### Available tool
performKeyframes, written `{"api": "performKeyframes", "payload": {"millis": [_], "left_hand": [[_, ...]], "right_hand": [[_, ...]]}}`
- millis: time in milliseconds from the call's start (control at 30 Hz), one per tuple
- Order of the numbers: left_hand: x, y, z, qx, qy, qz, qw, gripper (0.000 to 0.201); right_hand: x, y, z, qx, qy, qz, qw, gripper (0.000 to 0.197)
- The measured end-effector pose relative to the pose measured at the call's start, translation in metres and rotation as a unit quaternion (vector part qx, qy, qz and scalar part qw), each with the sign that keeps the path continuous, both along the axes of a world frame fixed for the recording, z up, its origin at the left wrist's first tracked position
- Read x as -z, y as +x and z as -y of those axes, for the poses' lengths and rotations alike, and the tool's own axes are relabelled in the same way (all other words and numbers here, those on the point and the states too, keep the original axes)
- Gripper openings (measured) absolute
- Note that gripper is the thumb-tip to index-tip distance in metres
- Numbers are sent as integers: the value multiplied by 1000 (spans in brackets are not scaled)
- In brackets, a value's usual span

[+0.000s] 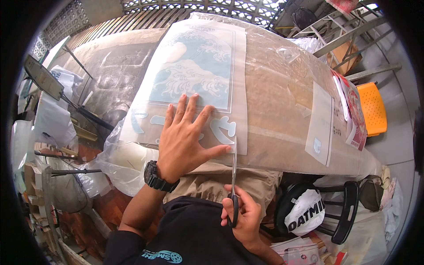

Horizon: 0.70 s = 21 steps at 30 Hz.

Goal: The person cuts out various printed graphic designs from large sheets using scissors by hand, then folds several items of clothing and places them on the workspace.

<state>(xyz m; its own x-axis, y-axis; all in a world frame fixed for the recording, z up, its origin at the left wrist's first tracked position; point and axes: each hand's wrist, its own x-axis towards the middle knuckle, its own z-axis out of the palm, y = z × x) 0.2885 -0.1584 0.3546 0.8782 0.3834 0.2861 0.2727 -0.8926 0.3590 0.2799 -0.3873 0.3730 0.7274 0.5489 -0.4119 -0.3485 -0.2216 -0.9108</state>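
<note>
A translucent sheet with a pale blue and white wave print and large characters below it lies on the plastic-covered table. My left hand, with a black watch on its wrist, presses flat on the sheet's lower part, fingers spread and covering some of the characters. The thumb points toward the sheet's right edge. In my right hand is a pair of scissors with black handles. Their blades point away from me and reach the sheet's lower edge, close to the rightmost blue character. How far apart the blades are, I cannot tell.
A narrow white strip and a stack of red printed papers lie on the table's right side. An orange plastic basket is beyond them. A black chair stands at the lower right. A metal ladder leans at the far right.
</note>
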Motion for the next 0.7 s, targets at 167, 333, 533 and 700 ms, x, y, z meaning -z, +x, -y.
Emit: {"api": "performKeyframes", "payload": {"millis": [167, 333, 533, 700], "left_hand": [[-1, -1, 0, 3, 4, 3, 1000, 98], [2, 0, -1, 17, 0, 14, 1000, 94], [1, -1, 0, 10, -4, 7, 1000, 98], [2, 0, -1, 10, 0, 7, 1000, 99]], "right_hand": [[-3, 0, -3, 9, 18, 42, 999, 70], [4, 5, -3, -9, 20, 58, 998, 73], [6, 8, -8, -9, 29, 65, 997, 69], [7, 10, -11, -5, 33, 64, 997, 70]]}}
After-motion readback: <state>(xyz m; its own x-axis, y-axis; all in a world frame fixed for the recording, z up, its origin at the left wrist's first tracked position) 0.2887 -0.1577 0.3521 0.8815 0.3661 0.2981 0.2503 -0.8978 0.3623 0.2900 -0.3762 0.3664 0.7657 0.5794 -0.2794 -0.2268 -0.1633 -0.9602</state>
